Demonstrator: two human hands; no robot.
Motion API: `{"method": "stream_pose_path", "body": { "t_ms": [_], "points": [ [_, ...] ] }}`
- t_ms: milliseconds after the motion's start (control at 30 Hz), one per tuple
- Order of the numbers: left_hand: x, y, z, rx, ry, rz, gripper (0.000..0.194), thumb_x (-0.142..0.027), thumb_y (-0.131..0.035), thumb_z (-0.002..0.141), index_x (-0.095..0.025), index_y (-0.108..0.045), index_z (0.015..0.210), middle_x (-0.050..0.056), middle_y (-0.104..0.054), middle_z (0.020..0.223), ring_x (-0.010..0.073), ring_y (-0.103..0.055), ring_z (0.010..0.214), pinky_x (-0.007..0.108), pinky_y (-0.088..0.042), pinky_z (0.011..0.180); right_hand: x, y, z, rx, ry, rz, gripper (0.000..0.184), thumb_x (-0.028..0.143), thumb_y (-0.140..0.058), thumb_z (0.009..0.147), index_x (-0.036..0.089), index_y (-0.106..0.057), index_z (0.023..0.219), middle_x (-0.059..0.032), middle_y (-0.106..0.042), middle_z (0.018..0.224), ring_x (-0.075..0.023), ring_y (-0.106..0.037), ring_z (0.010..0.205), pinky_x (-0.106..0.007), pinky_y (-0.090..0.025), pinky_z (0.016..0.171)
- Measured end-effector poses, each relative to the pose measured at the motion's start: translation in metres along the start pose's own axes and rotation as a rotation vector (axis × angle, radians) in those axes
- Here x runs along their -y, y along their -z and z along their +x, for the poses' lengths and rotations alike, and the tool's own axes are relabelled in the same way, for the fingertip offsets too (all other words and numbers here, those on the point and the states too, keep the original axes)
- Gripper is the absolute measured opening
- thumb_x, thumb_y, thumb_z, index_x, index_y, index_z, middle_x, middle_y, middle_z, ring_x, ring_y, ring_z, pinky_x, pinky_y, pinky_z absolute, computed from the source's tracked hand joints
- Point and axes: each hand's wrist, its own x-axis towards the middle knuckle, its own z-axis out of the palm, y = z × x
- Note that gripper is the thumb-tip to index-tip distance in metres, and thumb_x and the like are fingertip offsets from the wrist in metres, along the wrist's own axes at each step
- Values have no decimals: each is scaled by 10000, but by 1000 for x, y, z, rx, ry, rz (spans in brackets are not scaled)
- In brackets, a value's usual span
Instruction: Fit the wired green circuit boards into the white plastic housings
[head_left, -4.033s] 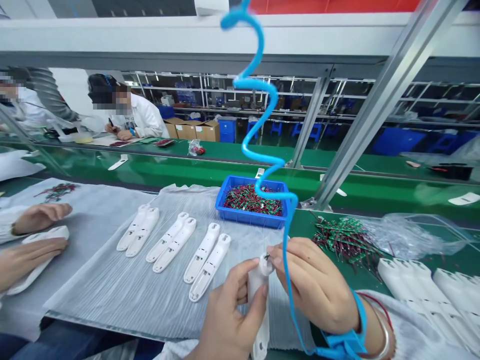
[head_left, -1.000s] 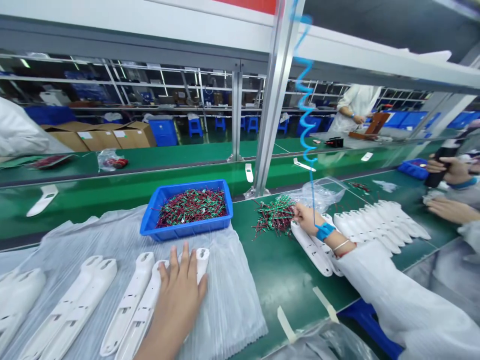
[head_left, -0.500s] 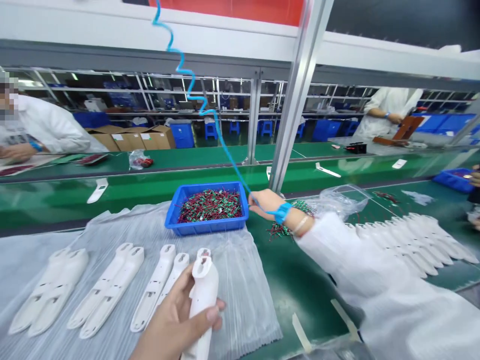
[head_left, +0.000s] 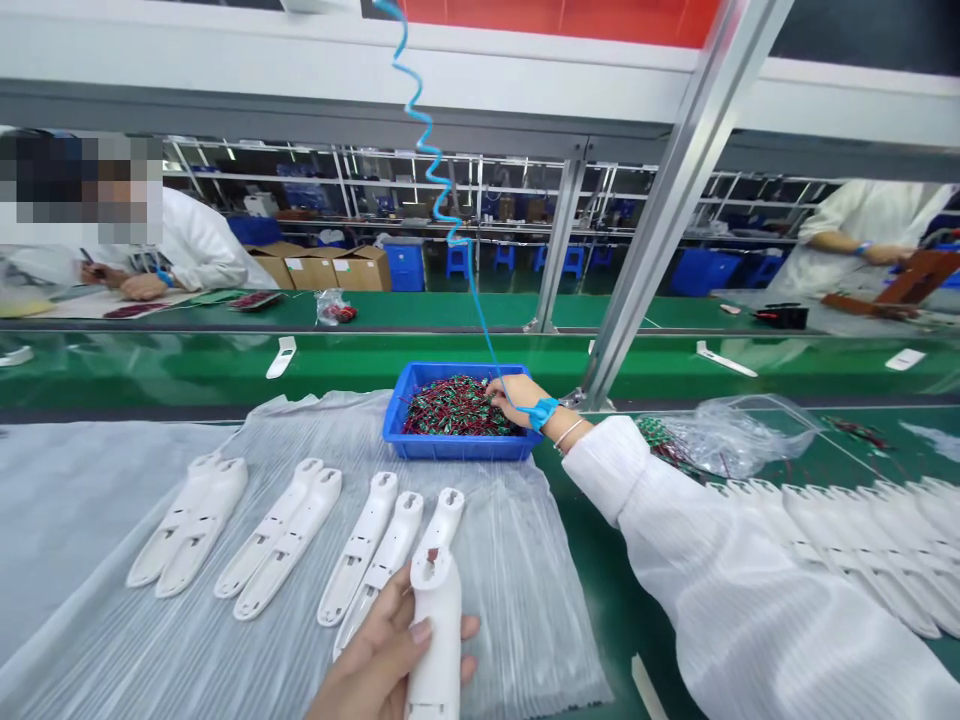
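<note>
The left hand grips a white plastic housing upright at 6 o'clock. The right hand is among wired circuit boards in a blue tray at 12 o'clock; any grasp cannot be determined. Further housings lie at 9 o'clock on a plastic sheet.

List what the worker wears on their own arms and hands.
The right hand and left hand are bare, with no gloves. The right wrist wears a bright blue strap, with a thin blue coiled cord running upward from it, and a thin silver bangle. The right arm has a loose white sleeve; the left sleeve is out of view.
</note>
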Motion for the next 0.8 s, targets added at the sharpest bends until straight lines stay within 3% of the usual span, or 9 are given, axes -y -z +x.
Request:
{"method": "stream_pose_path", "body": {
  "t_ms": [100, 167, 300, 467, 533, 633, 800],
  "points": [
    [-3, -11, 2, 2, 14, 12, 736, -12, -606, 696, -188, -270, 1327, 150, -349, 1436, 301, -635, 983, 385, -572, 723, -9, 9, -4, -147, -37, 131, 273, 56, -480, 820, 132, -634, 1032, -97, -626, 983, -190, -572, 984, -377, -421, 926],
    [-5, -16, 3, 20, 18, 13, 693, 14, -589, 701, -175, -294, 1299, 165, -386, 1408, 308, -625, 1003, 392, -571, 726, -15, 15, -9, -196, -64, 248, 277, 77, -450, 823, 135, -647, 1008, -87, -636, 920, -180, -608, 889, -357, -473, 852],
    [-4, -18, 6, 109, -15, -23, 553, 0, -544, 740, -183, -362, 1229, 135, -326, 1441, 305, -614, 1015, 392, -569, 717, -15, 31, -36, -183, -69, 508, 254, 212, -448, 837, 115, -609, 1008, -42, -641, 714, -133, -635, 656, -299, -547, 650],
    [1, -26, 11, 262, -55, -62, 550, -57, -566, 759, -216, -348, 1239, 125, -329, 1412, 295, -560, 1094, 373, -522, 796, 10, 50, -92, -149, 0, 729, 293, 362, -581, 765, 131, -594, 944, -40, -663, 716, -145, -656, 663, -313, -563, 664],
    [2, -33, 11, 312, -86, -54, 550, -118, -588, 778, -248, -340, 1250, 105, -365, 1378, 284, -526, 1138, 357, -483, 845, 24, 54, -117, -214, 52, 720, 218, 339, -614, 762, 150, -625, 871, -45, -668, 745, -148, -654, 692, -301, -558, 663],
    [6, -41, 12, 361, -118, -6, 573, -180, -615, 781, -284, -331, 1268, 87, -431, 1316, 281, -478, 1181, 377, -431, 894, 44, 55, -153, -420, 138, 520, 91, 251, -609, 795, 188, -666, 830, -35, -668, 785, -137, -642, 731, -259, -542, 645],
    [15, -46, 11, 443, -150, 87, 609, -238, -665, 745, -312, -351, 1262, 70, -530, 1217, 259, -498, 1129, 380, -387, 892, 68, 42, -193, -618, 168, 313, 176, 137, -582, 811, 229, -615, 958, 1, -698, 837, -119, -671, 735, -226, -552, 674]
  ]
}}
